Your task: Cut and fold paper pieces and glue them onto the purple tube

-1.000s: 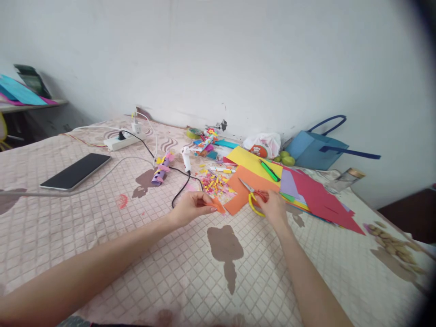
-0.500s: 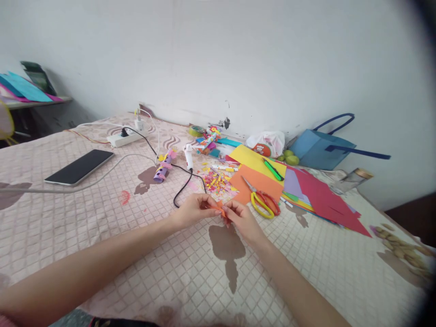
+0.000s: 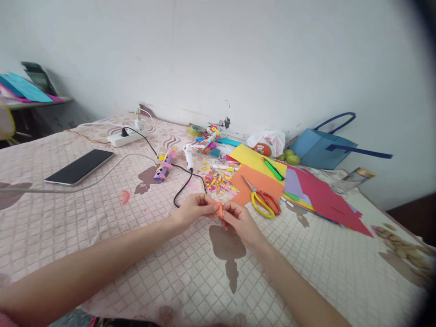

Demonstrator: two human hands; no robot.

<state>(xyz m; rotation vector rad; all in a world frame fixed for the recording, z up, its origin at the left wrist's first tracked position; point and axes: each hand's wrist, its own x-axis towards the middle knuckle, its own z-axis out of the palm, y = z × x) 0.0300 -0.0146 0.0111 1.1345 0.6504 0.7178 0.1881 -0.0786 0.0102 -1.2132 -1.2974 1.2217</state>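
Note:
A small orange piece of paper (image 3: 219, 210) is pinched between both hands, just above the patterned tablecloth (image 3: 163, 268). My left hand (image 3: 195, 210) grips its left side, thumb on top. On its right side, the thumb and fingers of my right hand (image 3: 240, 220) are closed on the same paper. Scissors (image 3: 264, 203) with one yellow and one red handle lie to the right of my right hand, partly on an orange sheet (image 3: 259, 179). Beyond the hands is a heap of coloured paper scraps (image 3: 218, 180).
A white glue gun (image 3: 188, 156) and a decorated purple paper roll (image 3: 162, 169) lie beyond my left hand. Left are a tablet (image 3: 80, 167) and a power strip (image 3: 126, 137). Right are a green cutter (image 3: 272, 168), red sheets (image 3: 334, 204), a blue bag (image 3: 323, 147) and a glass jar (image 3: 356, 179).
The orange paper has turned slightly in my fingers and shows a flatter, pointed face. Both hands have shifted only a little.

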